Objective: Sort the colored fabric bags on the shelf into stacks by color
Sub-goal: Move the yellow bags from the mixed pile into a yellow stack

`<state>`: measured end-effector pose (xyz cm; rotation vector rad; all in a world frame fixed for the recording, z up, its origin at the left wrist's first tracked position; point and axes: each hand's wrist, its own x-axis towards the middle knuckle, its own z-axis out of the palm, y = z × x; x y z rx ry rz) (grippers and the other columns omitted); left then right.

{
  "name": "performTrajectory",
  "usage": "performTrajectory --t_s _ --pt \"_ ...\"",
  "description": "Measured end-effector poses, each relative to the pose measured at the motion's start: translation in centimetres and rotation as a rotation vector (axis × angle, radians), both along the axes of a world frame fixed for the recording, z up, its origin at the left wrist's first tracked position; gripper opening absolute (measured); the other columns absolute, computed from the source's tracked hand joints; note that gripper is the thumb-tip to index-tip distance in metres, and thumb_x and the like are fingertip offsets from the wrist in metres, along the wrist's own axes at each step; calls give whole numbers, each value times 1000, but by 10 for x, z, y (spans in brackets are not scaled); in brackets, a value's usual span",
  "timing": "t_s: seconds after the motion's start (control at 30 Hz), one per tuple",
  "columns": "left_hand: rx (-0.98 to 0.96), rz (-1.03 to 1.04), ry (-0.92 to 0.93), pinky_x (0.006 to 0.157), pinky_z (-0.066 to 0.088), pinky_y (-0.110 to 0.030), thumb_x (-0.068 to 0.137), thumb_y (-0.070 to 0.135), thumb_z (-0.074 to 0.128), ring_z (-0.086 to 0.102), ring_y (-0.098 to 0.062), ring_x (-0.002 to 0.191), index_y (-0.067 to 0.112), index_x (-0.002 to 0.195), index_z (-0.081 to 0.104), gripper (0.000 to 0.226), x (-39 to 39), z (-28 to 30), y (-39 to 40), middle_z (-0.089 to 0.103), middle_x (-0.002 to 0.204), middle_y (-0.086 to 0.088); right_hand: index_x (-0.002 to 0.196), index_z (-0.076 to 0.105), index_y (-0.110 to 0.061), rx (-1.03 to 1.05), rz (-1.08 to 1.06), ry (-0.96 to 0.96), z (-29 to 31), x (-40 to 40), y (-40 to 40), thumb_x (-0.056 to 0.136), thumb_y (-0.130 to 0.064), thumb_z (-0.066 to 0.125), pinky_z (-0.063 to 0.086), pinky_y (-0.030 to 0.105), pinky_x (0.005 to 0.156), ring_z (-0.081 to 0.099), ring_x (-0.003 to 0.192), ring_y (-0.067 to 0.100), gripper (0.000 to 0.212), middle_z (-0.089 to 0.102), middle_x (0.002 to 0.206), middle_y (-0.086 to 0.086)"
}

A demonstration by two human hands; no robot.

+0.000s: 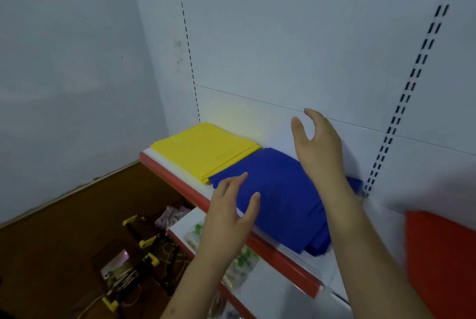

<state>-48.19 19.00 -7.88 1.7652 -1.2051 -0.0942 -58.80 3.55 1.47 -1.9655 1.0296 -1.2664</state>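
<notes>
A view from a head-worn camera looks down at a white shop shelf with a red front edge [177,177], set against a pale wall panel with slotted uprights. At the far left end of the shelf lies a flat, tidy stack of yellow fabric bags [203,150]. Just beside it, with the near edges touching or slightly overlapping, lies a stack of deep blue fabric bags [280,197]; its right end looks rumpled, with layers fanned out of line near the shelf's front lip. At the right border, blurred, is a patch of red-orange fabric [438,254], probably a third colour group, though whether it rests on the shelf cannot be told.

The person's left hand [229,218] hovers over the near left corner of the blue stack, fingers spread and loosely bent, holding nothing. The right hand [319,148] is raised above the back of the blue stack, thumb and fingers apart in an open curve, also empty.

Likely risks: pressing or squaring the blue stack could push its loose right layers off the front lip toward the lower shelf of small packets [195,235], or nudge the blue edge over the yellow stack and blur the colour boundary
</notes>
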Motion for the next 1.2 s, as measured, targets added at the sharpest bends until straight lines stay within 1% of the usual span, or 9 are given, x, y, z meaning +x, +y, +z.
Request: performTrajectory --t_s 0.27,0.43,0.6,0.7,0.8,0.9,1.03,1.13,1.2 --pt "-17 -95 -13 89 37 -8 95 55 45 43 -2 124 31 145 44 55 157 -13 -42 44 135 17 146 44 -16 -43 -156 96 -20 131 -14 100 -45 46 30 37 117 39 139 16 54 46 149 0" --pt "10 -100 -48 99 44 -35 98 44 51 43 -13 127 24 142 49 48 260 -27 -71 46 139 5 144 46 -14 -49 -260 142 -40 210 -27 100 -45 46 35 42 113 43 135 19 54 49 147 2" --pt "132 106 -201 107 36 -53 95 44 59 34 -27 141 15 141 52 55 347 -55 -103 44 149 -9 152 29 -10 -20 -326 482 -70 269 -56 101 -51 40 23 38 117 30 144 24 66 33 157 9" --pt "310 176 -221 118 17 -52 94 55 53 14 -26 151 15 150 39 71 377 -76 -112 25 161 -10 157 12 -7 64 -308 838 -95 291 -78 100 -60 30 16 43 121 22 148 29 79 19 162 14" --pt "385 173 -268 121 8 -49 93 66 41 8 -23 152 19 153 33 76 392 -87 -113 18 164 -6 155 17 -2 139 -313 1054 -125 302 -91 99 -62 30 18 42 119 27 145 30 83 27 159 16" --pt "404 173 -324 119 4 -51 97 60 40 18 -23 151 22 146 47 62 393 -90 -117 32 160 -5 140 48 -5 75 -342 1029 -147 303 -94 101 -51 36 24 38 117 43 133 27 61 49 144 12" --pt "260 50 -335 117 15 -57 89 38 49 58 -29 124 14 100 78 39 385 -87 -113 71 118 -9 109 67 -17 5 -334 1006 -138 307 -87 105 -37 36 21 38 118 59 109 23 37 67 114 4" --pt "109 -55 -115 116 30 -44 100 31 46 51 -20 130 13 120 71 36 374 -71 -100 58 139 -7 112 70 -20 57 -269 803 -118 303 -77 104 -40 41 38 37 104 57 116 28 36 61 132 7" --pt "-71 -205 120 102 40 -20 104 25 50 39 4 134 28 135 59 32 364 -52 -87 35 156 10 121 68 -22 199 -224 440 -92 287 -57 103 -40 45 39 34 106 48 132 29 35 41 152 9"
